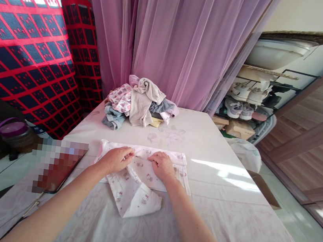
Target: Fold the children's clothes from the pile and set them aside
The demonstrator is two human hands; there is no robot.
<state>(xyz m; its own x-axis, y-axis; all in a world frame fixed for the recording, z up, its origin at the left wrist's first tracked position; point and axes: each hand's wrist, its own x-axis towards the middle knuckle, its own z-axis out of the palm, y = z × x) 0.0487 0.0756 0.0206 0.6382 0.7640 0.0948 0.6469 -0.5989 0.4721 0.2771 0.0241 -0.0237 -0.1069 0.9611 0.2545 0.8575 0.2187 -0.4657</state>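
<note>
A white child's garment with small pink and brown cat prints [148, 177] lies partly folded on the table, one flap hanging toward me. My left hand [119, 159] is closed in a pinch on its fabric near the upper left part. On the other side, my right hand [162, 165] has its fingers bent and pressed together on the cloth along the folded top strip; its fingertips are partly hidden. The garment's left and right edges stick out beyond both hands.
A heap of crumpled clothes [144, 103] sits at the table's far end, before purple curtains [172, 39]. Left of my arm lies a phone-like device [62, 171] with a cable. Beyond the right edge stand a shoe rack [242, 96], a white bag [246, 152] and a cardboard box [265, 190].
</note>
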